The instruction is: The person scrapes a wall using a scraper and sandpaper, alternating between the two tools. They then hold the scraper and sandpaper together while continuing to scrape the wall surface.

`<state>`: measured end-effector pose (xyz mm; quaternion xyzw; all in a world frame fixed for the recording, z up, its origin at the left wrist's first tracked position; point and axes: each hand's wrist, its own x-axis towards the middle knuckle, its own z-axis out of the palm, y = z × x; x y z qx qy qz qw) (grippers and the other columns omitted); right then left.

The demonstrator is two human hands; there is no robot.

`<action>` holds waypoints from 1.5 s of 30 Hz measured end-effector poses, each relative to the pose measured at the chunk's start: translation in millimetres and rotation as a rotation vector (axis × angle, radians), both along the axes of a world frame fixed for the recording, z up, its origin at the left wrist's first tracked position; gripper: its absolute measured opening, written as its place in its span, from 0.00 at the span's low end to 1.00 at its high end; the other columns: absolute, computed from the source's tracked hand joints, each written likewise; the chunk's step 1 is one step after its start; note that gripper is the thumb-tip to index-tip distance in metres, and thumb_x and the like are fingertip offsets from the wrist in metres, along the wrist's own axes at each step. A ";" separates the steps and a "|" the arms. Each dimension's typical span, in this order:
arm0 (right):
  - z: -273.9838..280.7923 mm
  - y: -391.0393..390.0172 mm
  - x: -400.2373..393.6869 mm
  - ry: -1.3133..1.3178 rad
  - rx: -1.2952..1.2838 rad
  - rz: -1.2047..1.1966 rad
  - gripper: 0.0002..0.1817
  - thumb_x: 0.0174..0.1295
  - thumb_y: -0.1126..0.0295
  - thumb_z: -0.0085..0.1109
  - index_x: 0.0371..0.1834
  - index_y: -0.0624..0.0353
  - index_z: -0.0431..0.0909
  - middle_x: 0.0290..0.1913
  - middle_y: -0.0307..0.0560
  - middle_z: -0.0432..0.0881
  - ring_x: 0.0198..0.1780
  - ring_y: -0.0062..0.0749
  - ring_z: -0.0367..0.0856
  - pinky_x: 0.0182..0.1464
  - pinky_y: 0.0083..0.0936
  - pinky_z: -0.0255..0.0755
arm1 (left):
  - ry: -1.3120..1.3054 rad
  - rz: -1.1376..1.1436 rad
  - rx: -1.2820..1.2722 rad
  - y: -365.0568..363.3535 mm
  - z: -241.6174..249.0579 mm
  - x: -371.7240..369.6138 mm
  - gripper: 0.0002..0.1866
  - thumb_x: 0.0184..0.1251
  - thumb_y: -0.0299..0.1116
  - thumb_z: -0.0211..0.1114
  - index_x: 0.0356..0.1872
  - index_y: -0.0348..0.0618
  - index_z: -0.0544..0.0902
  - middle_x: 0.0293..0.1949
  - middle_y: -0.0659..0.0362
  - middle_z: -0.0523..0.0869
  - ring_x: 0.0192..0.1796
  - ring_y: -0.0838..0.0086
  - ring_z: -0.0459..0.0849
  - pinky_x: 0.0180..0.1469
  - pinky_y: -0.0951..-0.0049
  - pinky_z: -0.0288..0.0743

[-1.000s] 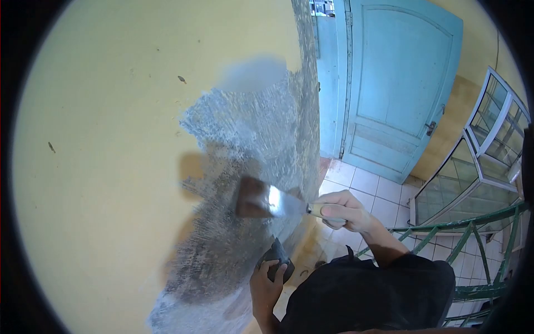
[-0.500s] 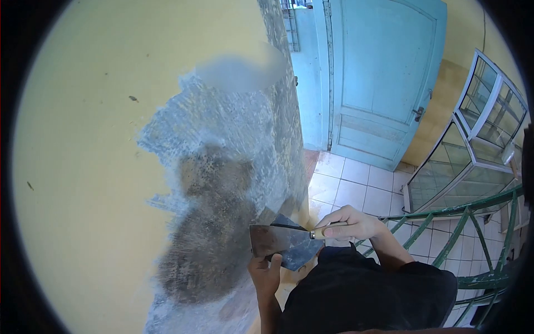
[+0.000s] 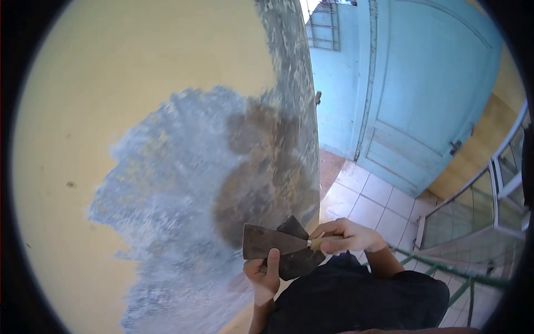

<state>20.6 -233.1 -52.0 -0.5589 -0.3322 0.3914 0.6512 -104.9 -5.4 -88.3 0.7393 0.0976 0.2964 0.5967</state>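
My right hand (image 3: 351, 236) is closed around the light wooden handle of a putty knife (image 3: 267, 242), whose wide, stained blade points left. Beneath the blade lies a dark flat plate (image 3: 300, 264), with a corner showing above and a larger part below. My left hand (image 3: 262, 278) grips the plate from the lower left, its thumb raised on the near side close to the blade's lower edge. Both tools overlap in front of the wall (image 3: 167, 183), where a large rough grey-blue patch with dark shadowy areas breaks the yellow paint.
The wall's corner (image 3: 295, 67) runs down the middle of the view. Beyond it are a light-blue door (image 3: 428, 94), pale floor tiles (image 3: 384, 209) and a glass cabinet (image 3: 461, 217). A green metal railing (image 3: 445, 266) stands at the lower right, near my right elbow.
The view has swung, so the wall patch sits lower and farther left, and the door farther right. The dark areas have shifted up and right across the wall. Both hands keep their holds.
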 end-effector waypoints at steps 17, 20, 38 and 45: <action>20.2 -50.4 130.9 -0.231 0.242 0.171 0.44 0.78 0.74 0.53 0.83 0.66 0.29 0.41 0.48 0.79 0.35 0.22 0.78 0.39 0.23 0.72 | -0.239 0.280 0.317 -85.8 112.5 175.9 0.17 0.75 0.29 0.68 0.23 0.37 0.76 0.17 0.63 0.69 0.24 0.79 0.65 0.28 0.69 0.57; 6.4 -41.3 125.4 -0.434 0.271 0.046 0.44 0.77 0.73 0.54 0.83 0.70 0.32 0.47 0.49 0.79 0.37 0.25 0.79 0.41 0.24 0.74 | -0.280 0.296 0.321 -85.8 128.6 179.2 0.17 0.75 0.30 0.67 0.24 0.37 0.76 0.19 0.63 0.69 0.26 0.79 0.64 0.30 0.70 0.57; 30.2 -4.2 69.8 -0.280 0.448 -0.451 0.33 0.80 0.71 0.47 0.82 0.75 0.50 0.40 0.40 0.79 0.36 0.14 0.71 0.42 0.13 0.65 | -0.332 0.160 0.243 -69.7 144.2 202.7 0.15 0.74 0.28 0.68 0.24 0.36 0.78 0.19 0.56 0.77 0.21 0.70 0.69 0.26 0.68 0.63; 27.9 -2.6 73.4 -0.308 0.440 -0.466 0.33 0.78 0.71 0.49 0.79 0.80 0.52 0.66 0.58 0.76 0.64 0.31 0.75 0.68 0.25 0.65 | -0.343 0.203 0.255 -70.3 144.0 204.7 0.15 0.73 0.27 0.68 0.24 0.37 0.77 0.19 0.57 0.76 0.21 0.70 0.69 0.26 0.69 0.62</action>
